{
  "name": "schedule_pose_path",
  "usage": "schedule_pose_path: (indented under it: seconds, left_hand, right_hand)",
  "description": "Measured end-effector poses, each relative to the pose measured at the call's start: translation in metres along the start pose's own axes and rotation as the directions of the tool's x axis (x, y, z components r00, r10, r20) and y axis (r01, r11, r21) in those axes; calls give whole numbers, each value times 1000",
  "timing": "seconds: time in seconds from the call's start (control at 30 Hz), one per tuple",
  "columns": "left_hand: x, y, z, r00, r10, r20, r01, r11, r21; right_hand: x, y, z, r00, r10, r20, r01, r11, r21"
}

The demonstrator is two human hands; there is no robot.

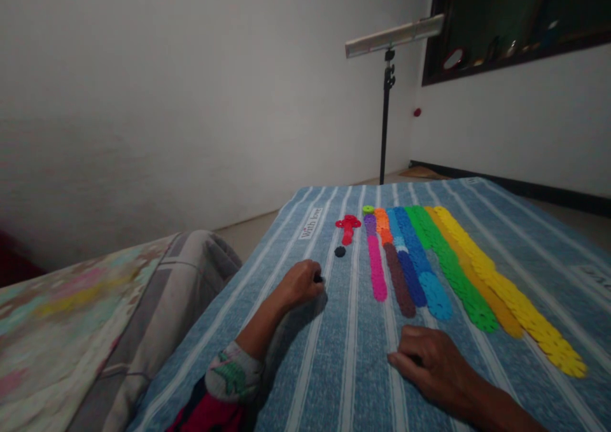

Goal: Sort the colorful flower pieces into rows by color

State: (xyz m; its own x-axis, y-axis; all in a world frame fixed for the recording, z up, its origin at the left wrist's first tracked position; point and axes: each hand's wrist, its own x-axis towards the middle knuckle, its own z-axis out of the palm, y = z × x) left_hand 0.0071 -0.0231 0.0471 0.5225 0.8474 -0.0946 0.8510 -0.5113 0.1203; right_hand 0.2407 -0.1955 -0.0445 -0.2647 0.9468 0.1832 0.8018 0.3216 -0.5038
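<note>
My left hand (300, 284) is closed just above the striped cloth, pinching a small dark piece (318, 279) that looks like a black disc. Slightly beyond it lies one black notched disc (340, 251). Farther back, red discs (349, 223) form a cluster with a short tail. My right hand (427, 359) rests curled near the front ends of the colored rows; whatever its fingers may hold is hidden. Overlapping discs lie in long rows: pink (377, 270), brown (400, 280), blue (420, 241), green (446, 263) and yellow (506, 289).
Blue striped cloth (329, 355) covers the table. At the left stands a surface under a floral cover (81, 311). Behind the table, a black stand (384, 114) carries a flat light panel (395, 37) near the wall. A dark-framed window (515, 25) is at upper right.
</note>
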Motion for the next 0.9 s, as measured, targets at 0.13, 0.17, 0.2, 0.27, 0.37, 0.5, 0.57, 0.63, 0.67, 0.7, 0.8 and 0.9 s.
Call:
schedule_pose_path:
  seconds: [0.13, 0.17, 0.2, 0.27, 0.37, 0.5, 0.57, 0.63, 0.67, 0.7, 0.8, 0.9]
  left_hand:
    - [36, 14, -5, 994, -15, -109, 17, 1000, 25]
    - [45, 17, -4, 991, -20, -129, 25, 999, 36]
    - [54, 20, -4, 989, -23, -147, 30, 998, 50]
    - [69, 24, -1, 987, -15, -159, 29, 996, 86]
    - [86, 27, 6, 987, -5, -163, 26, 992, 127]
    - [97, 26, 15, 988, -47, -150, 66, 989, 129]
    - [98, 23, 18, 988, -58, -143, 74, 991, 111]
    - [99, 19, 21, 987, -59, -148, 71, 994, 78]
    - [99, 17, 22, 987, -62, -151, 72, 996, 59]
    - [99, 15, 23, 986, -71, -153, 78, 996, 40]
    - [101, 10, 27, 986, -97, -139, 98, 995, 3]
    - [104, 9, 29, 988, -97, -119, 96, 995, -12]
  right_hand:
    - [0, 1, 1, 1000, 4, 4, -4, 1000, 1]
    - [1, 2, 2, 1000, -1, 2, 1, 1000, -1]
    - [1, 2, 3, 1000, -8, -1, 8, 1000, -4]
    - [1, 3, 3, 1000, -17, -12, 17, 1000, -7]
    - [2, 2, 2, 1000, -21, -16, 21, 1000, 1]
    - [3, 0, 2, 999, -26, -25, 26, 1000, 1]
    - [4, 0, 3, 999, -26, -32, 27, 1000, 7]
    - [4, 1, 4, 999, -30, -38, 31, 999, 12]
    - [5, 1, 5, 999, -31, -42, 32, 999, 15]
    - [5, 2, 5, 998, -32, -46, 33, 999, 17]
    - [7, 2, 6, 998, -22, -58, 23, 1000, 21]
    - [8, 2, 5, 998, -11, -61, 13, 1000, 20]
